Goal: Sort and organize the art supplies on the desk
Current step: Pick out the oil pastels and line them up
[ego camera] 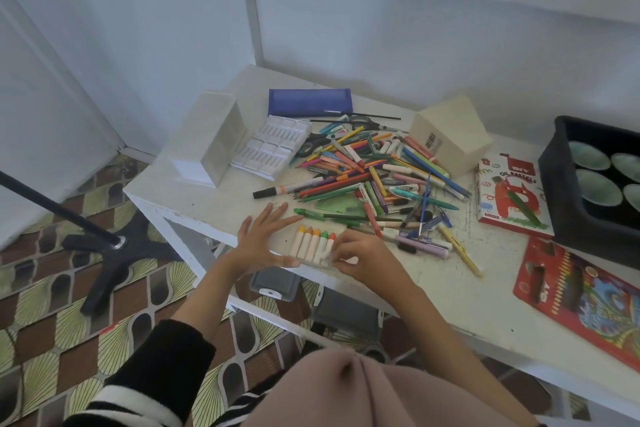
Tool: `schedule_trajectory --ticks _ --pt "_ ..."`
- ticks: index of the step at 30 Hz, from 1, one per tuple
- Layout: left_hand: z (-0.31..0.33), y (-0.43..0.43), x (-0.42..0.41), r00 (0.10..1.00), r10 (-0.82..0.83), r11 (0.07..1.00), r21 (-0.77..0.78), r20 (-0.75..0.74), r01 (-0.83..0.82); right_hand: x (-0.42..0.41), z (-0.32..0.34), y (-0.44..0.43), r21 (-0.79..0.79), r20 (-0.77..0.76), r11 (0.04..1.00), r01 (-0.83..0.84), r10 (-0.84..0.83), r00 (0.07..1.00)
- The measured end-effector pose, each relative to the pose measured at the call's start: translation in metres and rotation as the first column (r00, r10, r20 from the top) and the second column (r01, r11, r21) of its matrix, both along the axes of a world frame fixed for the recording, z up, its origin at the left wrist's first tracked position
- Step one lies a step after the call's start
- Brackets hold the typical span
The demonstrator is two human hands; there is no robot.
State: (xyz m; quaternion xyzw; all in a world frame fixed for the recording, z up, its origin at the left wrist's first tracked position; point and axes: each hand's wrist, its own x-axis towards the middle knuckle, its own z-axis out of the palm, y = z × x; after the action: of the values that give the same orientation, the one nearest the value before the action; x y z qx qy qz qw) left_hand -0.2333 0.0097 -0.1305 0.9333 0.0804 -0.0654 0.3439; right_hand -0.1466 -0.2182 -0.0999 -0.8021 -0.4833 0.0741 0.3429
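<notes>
A row of several oil pastels in pale wrappers lies side by side at the desk's front edge. My left hand rests flat beside the row's left end, fingers spread and thumb under the row's lower ends. My right hand is curled at the row's right end, fingertips pinching the orange-tipped pastel. A mixed pile of pencils, pens and markers covers the middle of the white desk.
A white pastel tray, white box and blue pencil case sit at the back left. A cream box, oil pastels carton, red pencil pack and black bin of bowls lie to the right.
</notes>
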Motion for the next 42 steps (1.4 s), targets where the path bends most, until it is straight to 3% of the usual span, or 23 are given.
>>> schedule_trajectory --ticks 14,21,30,36,42 --pt "-0.002 0.0 0.0 1.0 -0.005 1.0 -0.001 0.0 0.005 0.006 -0.008 -0.002 -0.073 -0.012 0.997 0.022 -0.023 1.0" --pt "-0.001 -0.001 0.001 1.0 0.008 1.0 0.007 0.0 -0.008 0.009 -0.011 -0.004 -0.077 0.061 0.997 0.022 -0.017 0.998" --pt "0.001 -0.001 0.0 1.0 0.009 1.0 -0.006 0.007 -0.009 0.012 -0.014 -0.01 -0.056 -0.007 0.997 0.06 -0.06 0.998" --pt "0.003 -0.002 0.0 1.0 -0.003 1.0 0.003 -0.016 0.003 0.03 -0.007 -0.016 0.012 0.061 0.984 0.176 -0.176 0.982" --pt "0.002 -0.001 0.0 1.0 -0.01 1.0 0.001 -0.016 0.01 0.096 0.011 -0.018 -0.06 0.1 0.89 0.451 -0.444 0.89"
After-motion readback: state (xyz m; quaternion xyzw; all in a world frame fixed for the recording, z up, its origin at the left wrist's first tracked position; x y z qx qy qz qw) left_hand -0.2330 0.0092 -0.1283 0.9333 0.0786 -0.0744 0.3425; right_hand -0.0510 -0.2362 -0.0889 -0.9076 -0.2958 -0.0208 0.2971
